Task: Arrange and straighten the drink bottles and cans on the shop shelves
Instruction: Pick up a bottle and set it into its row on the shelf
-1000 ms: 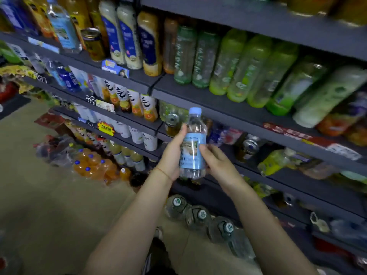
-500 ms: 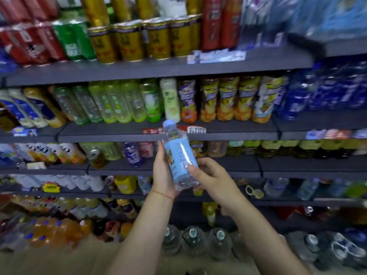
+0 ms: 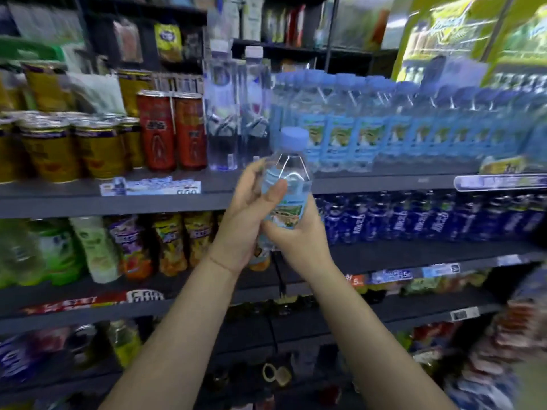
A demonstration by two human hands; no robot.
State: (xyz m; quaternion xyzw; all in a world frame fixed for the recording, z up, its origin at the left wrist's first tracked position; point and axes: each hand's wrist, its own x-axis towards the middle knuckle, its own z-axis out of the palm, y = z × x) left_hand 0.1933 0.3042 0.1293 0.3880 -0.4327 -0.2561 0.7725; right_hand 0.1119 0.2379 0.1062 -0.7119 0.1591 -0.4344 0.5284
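At frame centre a small water bottle (image 3: 288, 184) is gripped by both hands: the left hand (image 3: 245, 220) curled round its left side with the thumb across the label, the right hand (image 3: 299, 241) clasped round its base. Its long axis is near upright, the blue cap topmost. Beyond, up and right, the matching water bottle row (image 3: 414, 125) is seen on the shelf (image 3: 370, 180); the placement is judged to go there.

Blurred price tags (image 3: 151, 186), perhaps snack packets (image 3: 168, 41), green poster (image 3: 473, 31)
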